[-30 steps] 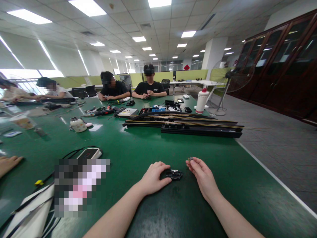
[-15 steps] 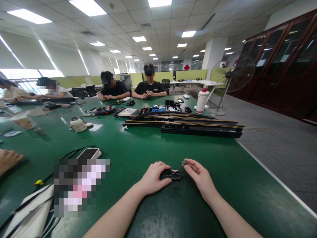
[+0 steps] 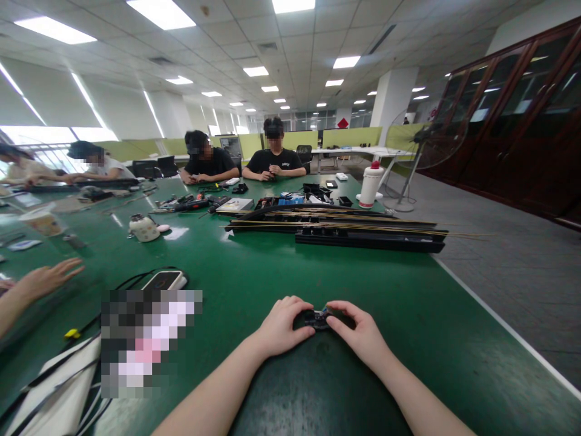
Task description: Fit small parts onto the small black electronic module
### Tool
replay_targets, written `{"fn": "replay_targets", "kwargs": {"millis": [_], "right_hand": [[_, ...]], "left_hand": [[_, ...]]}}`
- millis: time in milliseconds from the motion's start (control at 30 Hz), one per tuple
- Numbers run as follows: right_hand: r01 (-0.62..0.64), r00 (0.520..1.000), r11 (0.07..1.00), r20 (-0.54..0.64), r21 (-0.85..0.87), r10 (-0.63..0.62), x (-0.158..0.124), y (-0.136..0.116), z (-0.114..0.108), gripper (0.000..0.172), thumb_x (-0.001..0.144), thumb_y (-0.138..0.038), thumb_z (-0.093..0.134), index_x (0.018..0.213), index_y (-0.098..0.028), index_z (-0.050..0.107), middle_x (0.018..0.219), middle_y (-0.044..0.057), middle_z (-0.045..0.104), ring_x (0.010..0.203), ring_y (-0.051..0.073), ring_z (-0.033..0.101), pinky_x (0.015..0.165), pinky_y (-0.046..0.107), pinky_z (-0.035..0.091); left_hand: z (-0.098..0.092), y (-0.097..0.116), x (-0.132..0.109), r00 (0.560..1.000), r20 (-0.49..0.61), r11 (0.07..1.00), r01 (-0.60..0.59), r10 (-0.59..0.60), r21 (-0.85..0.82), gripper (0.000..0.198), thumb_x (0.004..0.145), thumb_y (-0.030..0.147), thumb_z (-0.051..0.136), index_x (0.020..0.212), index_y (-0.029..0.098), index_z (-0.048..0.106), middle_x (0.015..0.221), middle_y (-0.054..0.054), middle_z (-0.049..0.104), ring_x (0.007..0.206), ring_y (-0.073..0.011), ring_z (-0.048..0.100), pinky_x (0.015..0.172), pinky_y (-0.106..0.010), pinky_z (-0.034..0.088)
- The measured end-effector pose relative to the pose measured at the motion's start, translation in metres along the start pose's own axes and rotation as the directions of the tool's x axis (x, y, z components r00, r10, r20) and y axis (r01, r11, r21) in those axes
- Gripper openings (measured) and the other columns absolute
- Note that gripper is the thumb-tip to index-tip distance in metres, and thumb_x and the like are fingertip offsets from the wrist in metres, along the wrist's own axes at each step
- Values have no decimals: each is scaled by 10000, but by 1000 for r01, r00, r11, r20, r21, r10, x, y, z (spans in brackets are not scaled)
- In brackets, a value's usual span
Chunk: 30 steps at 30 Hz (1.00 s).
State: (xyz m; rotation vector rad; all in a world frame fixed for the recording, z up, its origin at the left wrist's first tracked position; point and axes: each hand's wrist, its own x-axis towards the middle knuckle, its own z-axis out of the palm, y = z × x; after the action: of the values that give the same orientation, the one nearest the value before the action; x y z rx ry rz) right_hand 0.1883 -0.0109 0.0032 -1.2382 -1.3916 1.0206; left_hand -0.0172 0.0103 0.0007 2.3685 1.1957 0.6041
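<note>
A small black plastic part [image 3: 316, 320] with a pale strip along its top lies low over the green table in front of me. My left hand [image 3: 284, 326] grips its left end between thumb and fingers. At the other end, the thumb and forefinger of my right hand [image 3: 358, 332] close in against the part. A tiny grey-green piece [image 3: 324, 309] shows faintly by the right fingertips, mostly covered by them. Whether that piece sits in the part or just touches it, I cannot tell.
Long black rails [image 3: 370, 242] with thin brass-coloured rods lie across the table ahead. A phone [image 3: 166, 281], cables and a pixelated area are on the left. Another person's hand [image 3: 49, 278] reaches in from the left edge. Further off stand a patterned jar [image 3: 144, 229] and a white bottle [image 3: 370, 188].
My right hand has moved left with the small grey piece, from beside the black part onto its right end. My left hand stays put. The other person's hand at left has reached further in.
</note>
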Motion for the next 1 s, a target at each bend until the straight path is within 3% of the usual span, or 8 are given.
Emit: {"fn": "replay_targets", "kwargs": {"millis": [333,467,667,1000], "right_hand": [[136,989,979,69,-148,-127,-3,-3,2,203,664,-249,687,859,-297,720,931,35,699,921,252,612,893,428,444],[238,967,936,149,-260,-205,-5,-4,4,189,672,-208,674,826,-309,719,960,33,703,962,265,598,893,452,437],[276,952,848,248,-453,-178,-7,-5,5,178,751,-234,607,915,-241,676,1051,66,672,1040,254,568,919,445,416],[367,927,736,293,-569,-235,-8,-1,4,160,776,-232,588,926,-238,644,1049,61,667,1021,239,580,893,418,438]], "left_hand": [[0,0,0,1000,-11,1000,-4,4,-1,390,759,342,660,1123,241,560,1059,-35,592,986,-221,525,875,-346,402],[1,-1,0,1000,-16,1000,-16,16,-4,387,769,334,652,1130,240,553,1065,-38,596,987,-220,525,878,-343,401],[2,-2,0,1000,-18,1000,-14,14,0,400,758,313,669,1134,241,551,1061,-31,595,984,-216,521,874,-342,405],[3,-3,0,999,-28,1000,-21,21,-9,398,756,303,676,1129,236,555,1049,-33,598,976,-216,524,875,-340,409]]}}
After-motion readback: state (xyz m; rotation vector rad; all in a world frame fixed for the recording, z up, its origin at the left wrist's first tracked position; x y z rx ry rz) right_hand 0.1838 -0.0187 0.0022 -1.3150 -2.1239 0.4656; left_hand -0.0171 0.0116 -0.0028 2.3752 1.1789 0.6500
